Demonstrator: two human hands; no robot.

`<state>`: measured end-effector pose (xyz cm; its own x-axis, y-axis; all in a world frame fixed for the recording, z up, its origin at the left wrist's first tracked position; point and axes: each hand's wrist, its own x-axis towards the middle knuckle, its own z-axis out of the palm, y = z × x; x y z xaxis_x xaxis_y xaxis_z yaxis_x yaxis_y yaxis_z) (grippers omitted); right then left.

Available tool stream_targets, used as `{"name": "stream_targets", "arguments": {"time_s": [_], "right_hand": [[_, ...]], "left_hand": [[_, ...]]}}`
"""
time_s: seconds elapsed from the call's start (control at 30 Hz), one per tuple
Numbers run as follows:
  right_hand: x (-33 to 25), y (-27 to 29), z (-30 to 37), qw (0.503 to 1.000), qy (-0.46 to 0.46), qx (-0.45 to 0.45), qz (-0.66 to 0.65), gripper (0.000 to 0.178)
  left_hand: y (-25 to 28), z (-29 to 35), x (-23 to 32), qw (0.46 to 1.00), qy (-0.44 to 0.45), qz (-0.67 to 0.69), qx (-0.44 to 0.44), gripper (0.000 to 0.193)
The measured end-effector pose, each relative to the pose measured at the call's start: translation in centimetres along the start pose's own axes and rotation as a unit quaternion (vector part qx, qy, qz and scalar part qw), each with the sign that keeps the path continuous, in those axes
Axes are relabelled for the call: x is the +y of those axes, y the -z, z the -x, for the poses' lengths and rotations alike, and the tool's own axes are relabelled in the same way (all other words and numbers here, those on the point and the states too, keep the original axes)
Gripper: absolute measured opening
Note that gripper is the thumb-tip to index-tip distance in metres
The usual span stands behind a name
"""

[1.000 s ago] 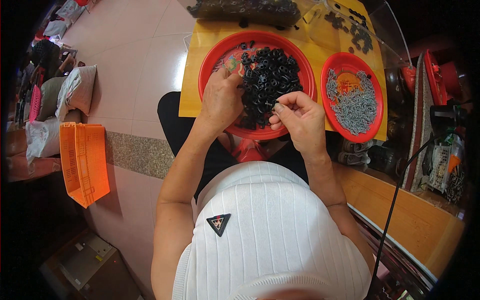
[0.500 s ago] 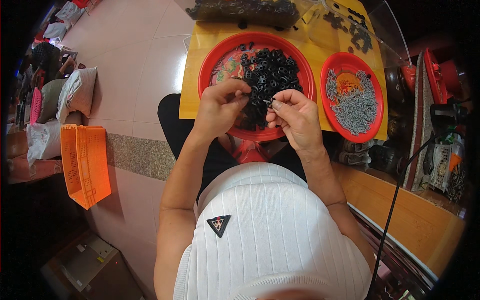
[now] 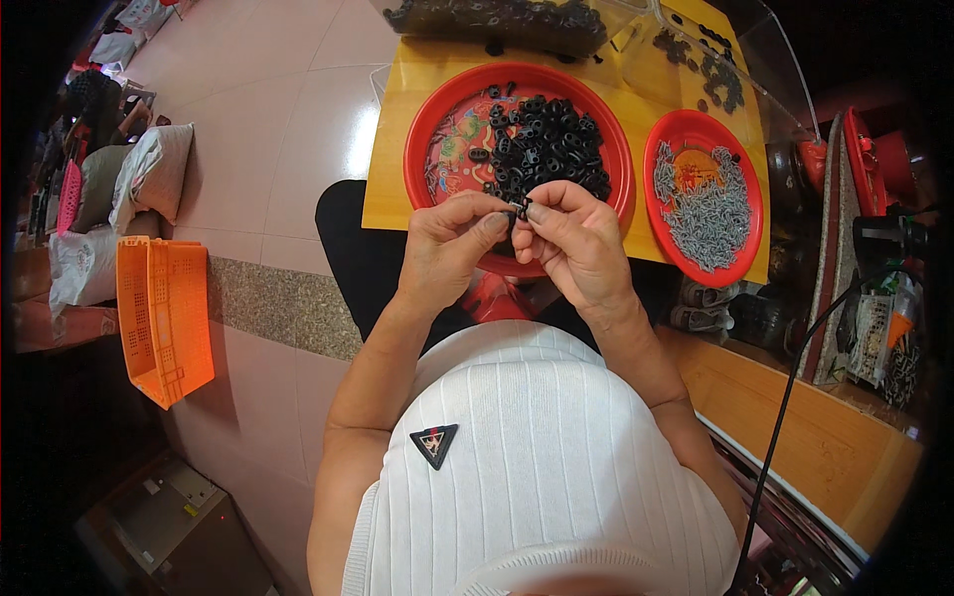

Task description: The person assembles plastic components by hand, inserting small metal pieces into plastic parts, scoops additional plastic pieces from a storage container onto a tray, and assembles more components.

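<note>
My left hand (image 3: 452, 243) and my right hand (image 3: 581, 238) meet over the near rim of a round red tray (image 3: 418, 149). My right thumb and fingers pinch a small black plastic cord lock part (image 3: 523, 208). A bit of silvery metal, apparently a spring, shows at it. My left thumb and forefinger are closed right against that part; whether they hold a separate piece is too small to tell. In the tray lie many loose black cord lock parts (image 3: 556, 139), mostly heaped at its middle and right.
On the yellow table (image 3: 388, 189), an oval red tray (image 3: 656, 214) of small silvery springs (image 3: 711, 223) stands at right. Clear plastic bins (image 3: 497, 25) with black pieces sit at the far edge. An orange crate (image 3: 164, 318) stands on the floor at left; a black cable (image 3: 785, 407) hangs at right.
My left hand has come from above the black parts toward me and right, to meet the part in my right hand. My right hand has shifted slightly left and nearer.
</note>
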<state>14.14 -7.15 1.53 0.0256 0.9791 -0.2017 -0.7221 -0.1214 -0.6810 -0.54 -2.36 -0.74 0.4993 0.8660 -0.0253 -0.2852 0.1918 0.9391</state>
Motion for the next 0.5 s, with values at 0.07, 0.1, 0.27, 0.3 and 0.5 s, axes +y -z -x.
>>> {"name": "stream_targets", "arguments": {"time_s": [0.07, 0.1, 0.27, 0.3, 0.5], "right_hand": [[-0.1, 0.1, 0.1, 1.000, 0.006, 0.010, 0.019, 0.011], [-0.2, 0.2, 0.2, 0.999, 0.013, 0.020, 0.038, 0.010], [-0.6, -0.1, 0.6, 0.980, 0.051, 0.063, 0.184, 0.008], [-0.6, -0.4, 0.7, 0.968, 0.057, 0.074, 0.233, 0.008], [-0.7, -1.1, 1.1, 0.951, 0.051, 0.086, 0.294, 0.008]], "left_hand": [[0.3, 0.1, -0.2, 1.000, -0.003, -0.007, 0.006, 0.019], [0.3, 0.2, 0.0, 0.997, 0.030, 0.075, 0.013, 0.020], [-0.1, 0.7, 0.8, 0.979, 0.077, 0.189, 0.021, 0.023], [-0.1, 0.8, 0.8, 0.979, 0.069, 0.191, 0.009, 0.024], [-0.2, 1.1, 0.9, 0.987, 0.057, 0.152, 0.004, 0.031]]}}
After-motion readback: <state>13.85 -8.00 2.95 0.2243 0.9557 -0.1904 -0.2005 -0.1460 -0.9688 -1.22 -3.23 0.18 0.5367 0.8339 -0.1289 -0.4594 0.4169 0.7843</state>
